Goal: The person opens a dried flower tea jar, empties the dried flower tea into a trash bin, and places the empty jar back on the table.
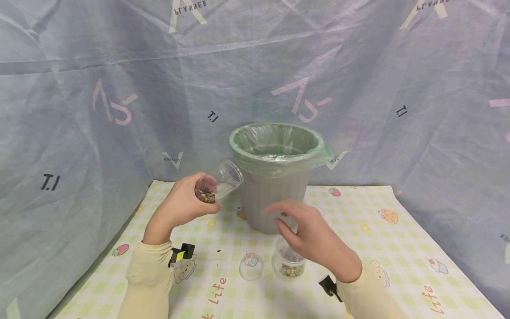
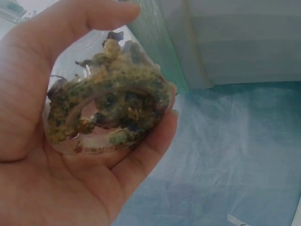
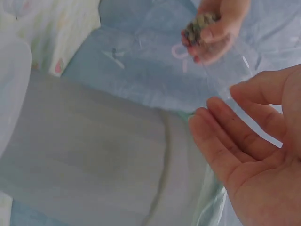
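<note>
My left hand (image 1: 181,201) grips a clear plastic jar (image 1: 229,175), tilted with its mouth up and towards the bin. Dried, mixed-colour bits (image 2: 108,94) lie bunched at the jar's bottom end; they look like dried flowers or herbs. Thumb and fingers curl round that end in the left wrist view. Holding nothing, my right hand (image 1: 308,226) hovers before the bin with fingers loosely bent. Below it on the table stands a second clear jar (image 1: 288,263) with similar bits inside, partly hidden by the hand. A round clear lid (image 1: 251,266) lies left of that jar.
A grey bin (image 1: 272,199) with a green bag (image 1: 279,166) folded over its rim stands at the back middle. The table wears a green checked cloth (image 1: 346,248). A few dark crumbs (image 1: 218,251) lie on it. Grey-blue fabric (image 1: 159,88) hangs behind and at both sides.
</note>
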`<state>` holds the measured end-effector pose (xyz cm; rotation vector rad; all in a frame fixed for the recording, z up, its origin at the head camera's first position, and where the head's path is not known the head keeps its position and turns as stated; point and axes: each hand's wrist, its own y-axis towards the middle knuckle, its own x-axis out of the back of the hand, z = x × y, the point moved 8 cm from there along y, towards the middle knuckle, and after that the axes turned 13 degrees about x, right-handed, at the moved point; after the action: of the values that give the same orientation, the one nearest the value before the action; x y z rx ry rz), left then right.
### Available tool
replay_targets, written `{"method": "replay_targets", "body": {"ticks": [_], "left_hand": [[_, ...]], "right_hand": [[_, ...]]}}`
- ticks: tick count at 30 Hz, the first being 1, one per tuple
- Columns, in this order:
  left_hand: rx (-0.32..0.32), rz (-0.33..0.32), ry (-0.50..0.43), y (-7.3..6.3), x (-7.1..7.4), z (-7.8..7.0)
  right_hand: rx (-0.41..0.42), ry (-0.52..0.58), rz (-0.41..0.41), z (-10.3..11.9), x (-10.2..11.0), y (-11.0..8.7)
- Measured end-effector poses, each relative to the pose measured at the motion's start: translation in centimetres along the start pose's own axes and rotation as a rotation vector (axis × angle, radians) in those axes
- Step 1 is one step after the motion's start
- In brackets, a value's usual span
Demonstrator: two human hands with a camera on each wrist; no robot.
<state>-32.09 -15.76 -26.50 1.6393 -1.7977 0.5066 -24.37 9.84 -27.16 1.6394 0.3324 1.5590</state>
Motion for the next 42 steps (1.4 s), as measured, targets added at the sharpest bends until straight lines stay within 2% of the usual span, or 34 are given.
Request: {"method": "replay_targets", "body": {"ticks": [10, 16, 26, 30, 34, 42], "left_hand": [[-0.002, -0.002, -0.007, 0.2, -0.3, 0.1], [0.004, -0.015, -0.010, 0.3, 0.0, 0.1], [0.021, -0.018, -0.007, 0.1, 0.2, 0.4], [0.027, -0.019, -0.009, 0.0, 0.2, 0.5], [0.027, -0.020, -0.006, 0.0, 0.2, 0.4], [0.036, -0.015, -0.040, 0.0, 0.5, 0.5]], "right_hand": [[0.023, -0.086, -0.129, -1.4, 3.0, -0.3], [0.023, -0.152, -0.151, -2.5, 4.7, -0.5], [0.048, -0.309, -0.221, -4.5, 9.7, 0.9], [0.090, -0.350, -0.211, -5.3, 11.3, 1.9], [0.104, -0.366, -0.162, -6.1, 12.1, 2.8], [0.008, -0.328, 0.018, -8.4, 11.4, 4.0]]}}
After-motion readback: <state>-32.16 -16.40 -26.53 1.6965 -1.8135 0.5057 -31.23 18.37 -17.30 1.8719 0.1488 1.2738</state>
